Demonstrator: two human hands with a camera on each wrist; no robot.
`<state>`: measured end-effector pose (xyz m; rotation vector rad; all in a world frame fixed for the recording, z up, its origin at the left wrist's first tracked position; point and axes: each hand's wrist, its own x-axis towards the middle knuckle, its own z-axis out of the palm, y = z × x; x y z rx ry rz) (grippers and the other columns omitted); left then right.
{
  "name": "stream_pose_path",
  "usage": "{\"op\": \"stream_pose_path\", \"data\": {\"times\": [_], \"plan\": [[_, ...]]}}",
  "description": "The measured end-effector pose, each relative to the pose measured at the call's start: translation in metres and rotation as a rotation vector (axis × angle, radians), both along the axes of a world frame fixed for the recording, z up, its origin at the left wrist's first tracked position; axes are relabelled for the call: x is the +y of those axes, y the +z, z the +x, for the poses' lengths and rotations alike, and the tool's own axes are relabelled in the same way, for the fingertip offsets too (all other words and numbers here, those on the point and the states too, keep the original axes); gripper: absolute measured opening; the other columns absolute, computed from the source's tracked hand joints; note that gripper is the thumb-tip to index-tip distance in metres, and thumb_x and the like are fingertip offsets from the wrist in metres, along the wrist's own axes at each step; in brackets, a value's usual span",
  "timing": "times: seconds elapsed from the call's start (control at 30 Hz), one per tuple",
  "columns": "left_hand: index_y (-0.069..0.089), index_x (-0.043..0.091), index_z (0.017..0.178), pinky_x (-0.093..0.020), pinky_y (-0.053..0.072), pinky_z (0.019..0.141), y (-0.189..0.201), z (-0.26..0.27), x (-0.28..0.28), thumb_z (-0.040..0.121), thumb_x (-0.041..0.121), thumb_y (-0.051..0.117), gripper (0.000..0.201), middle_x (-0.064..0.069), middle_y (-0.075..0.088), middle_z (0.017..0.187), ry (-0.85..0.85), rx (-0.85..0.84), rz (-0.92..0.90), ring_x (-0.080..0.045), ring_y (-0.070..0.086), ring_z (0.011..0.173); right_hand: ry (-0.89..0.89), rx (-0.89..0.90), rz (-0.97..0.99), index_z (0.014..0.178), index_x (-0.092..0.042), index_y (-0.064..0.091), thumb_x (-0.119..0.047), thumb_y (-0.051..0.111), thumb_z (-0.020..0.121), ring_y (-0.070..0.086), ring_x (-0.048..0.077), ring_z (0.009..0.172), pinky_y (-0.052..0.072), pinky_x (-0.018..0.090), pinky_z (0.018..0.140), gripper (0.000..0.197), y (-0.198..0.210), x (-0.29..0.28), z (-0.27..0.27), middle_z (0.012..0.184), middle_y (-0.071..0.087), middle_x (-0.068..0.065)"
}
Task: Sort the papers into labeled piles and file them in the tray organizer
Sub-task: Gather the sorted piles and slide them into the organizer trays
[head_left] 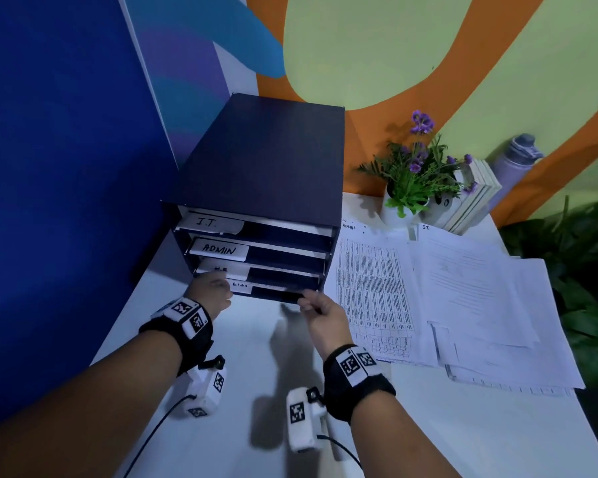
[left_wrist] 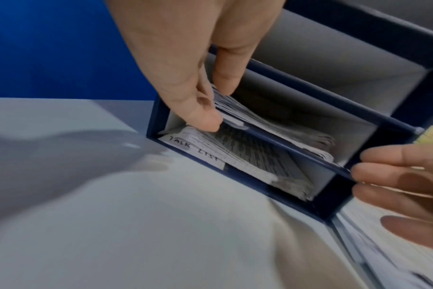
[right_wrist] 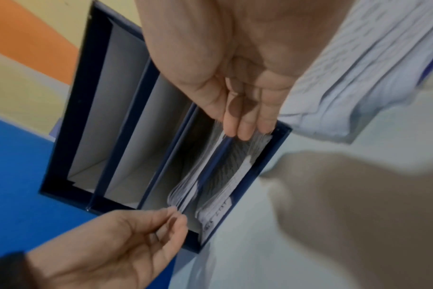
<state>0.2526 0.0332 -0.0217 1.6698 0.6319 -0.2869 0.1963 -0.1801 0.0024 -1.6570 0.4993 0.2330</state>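
Observation:
A dark blue tray organizer stands at the table's back left, with slots labelled I.T., ADMIN, H.R. and TASK LIST. Both hands are at the third slot. My left hand pinches the left front corner of the paper stack lying in that slot, thumb below and finger on top. My right hand has straight fingers touching the stack's right front edge. The bottom slot holds printed sheets behind the TASK LIST label. The two upper slots look empty in the right wrist view.
Right of the organizer lie two paper piles on the white table, one marked ADMIN and one marked IT. Behind them stand a potted plant, books and a bottle. A blue partition closes the left side.

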Motion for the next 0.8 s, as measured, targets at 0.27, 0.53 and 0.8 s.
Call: {"op": "stream_pose_path", "data": {"times": [0.27,0.53,0.8], "plan": [[0.057,0.015,0.083,-0.015,0.027,0.041,0.009,-0.039,-0.081,0.095,0.005,0.051,0.017,-0.002,0.039,0.061,-0.215,0.196,-0.054,-0.014,0.034,0.051,0.099,-0.034,-0.399,0.119,-0.015,0.065,-0.009,0.051,0.095,0.057,0.019,0.117,0.044,0.033,0.105,0.029,0.003,-0.11,-0.033,0.126,0.063,0.002],[0.056,0.005,0.124,-0.027,0.041,0.067,-0.002,-0.043,-0.183,0.093,0.033,0.058,0.042,-0.015,0.061,0.102,-0.349,0.198,0.295,-0.027,0.055,0.081,-0.052,0.079,-0.813,0.133,-0.015,0.055,-0.012,0.051,0.092,0.047,0.035,0.124,0.039,0.037,0.102,0.041,-0.015,-0.284,-0.043,0.137,0.048,0.017],[0.048,0.004,0.125,-0.033,0.046,0.091,-0.011,-0.026,-0.235,0.074,0.06,0.056,0.076,-0.017,0.053,0.129,-0.439,0.367,0.717,-0.034,0.055,0.108,-0.306,0.38,-0.924,0.15,-0.018,0.014,-0.043,0.062,0.082,0.021,0.04,0.14,0.022,0.051,0.114,0.087,-0.037,-0.391,-0.053,0.158,0.011,0.013]]}}
